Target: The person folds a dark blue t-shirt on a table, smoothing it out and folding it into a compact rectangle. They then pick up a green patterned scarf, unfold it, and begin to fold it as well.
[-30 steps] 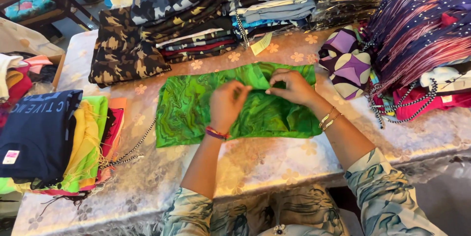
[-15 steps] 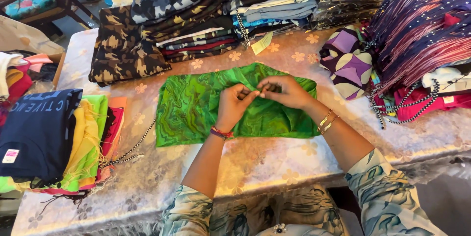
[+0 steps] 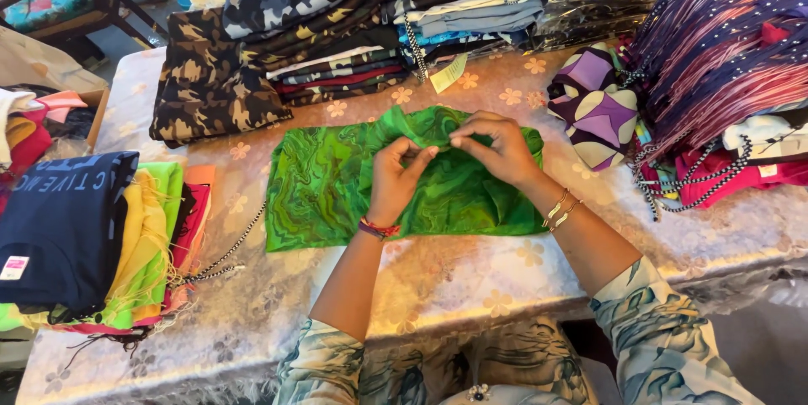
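Observation:
A green marbled cloth [image 3: 324, 186] lies partly folded on the table, in the middle of the view. My left hand [image 3: 396, 182] pinches a raised fold of it near the cloth's centre, a red thread band at the wrist. My right hand [image 3: 497, 148] grips the same gathered fold just to the right, with gold bangles at the wrist. The fingertips of both hands almost meet above the cloth, and its right part bunches up beneath them.
Camouflage garments [image 3: 215, 77] and folded clothes [image 3: 454, 1] are stacked at the back. A purple patterned piece [image 3: 589, 106] and striped fabrics [image 3: 724, 43] sit right. A pile of navy, yellow and green clothes [image 3: 84, 228] lies left, with a beaded cord [image 3: 227, 253]. The table [image 3: 471, 287] has a floral cover.
Both hands have shifted slightly left along the cloth's upper part and gathered the fold higher. The fingertips have drawn closer together. The rest of the cloth stays flat.

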